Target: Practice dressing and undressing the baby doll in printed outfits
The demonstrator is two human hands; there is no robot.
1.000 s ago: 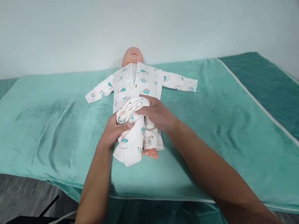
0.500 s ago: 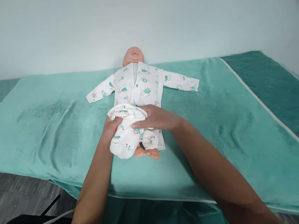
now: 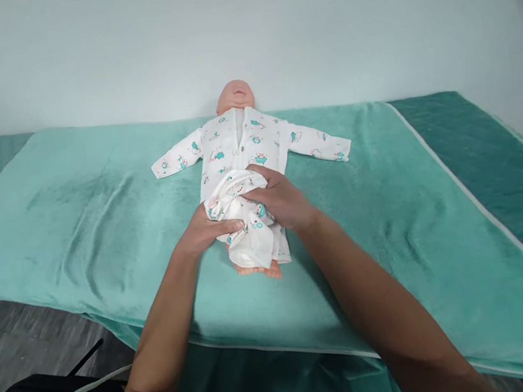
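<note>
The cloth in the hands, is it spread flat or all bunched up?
Bunched up: the patterned cloth is gathered in wrinkled folds between the left hand and the right hand, not lying flat.

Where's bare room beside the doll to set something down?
On the green cover: left of the doll, up to the wall; right, between sleeve and darker strip. Crowded: its lower body, where left hand and right hand grip printed cloth.

Doll [image 3: 234, 96] on the bed [image 3: 115, 221], wall [image 3: 239, 25] behind, garment [image 3: 250, 235] over the doll's lower half
</note>
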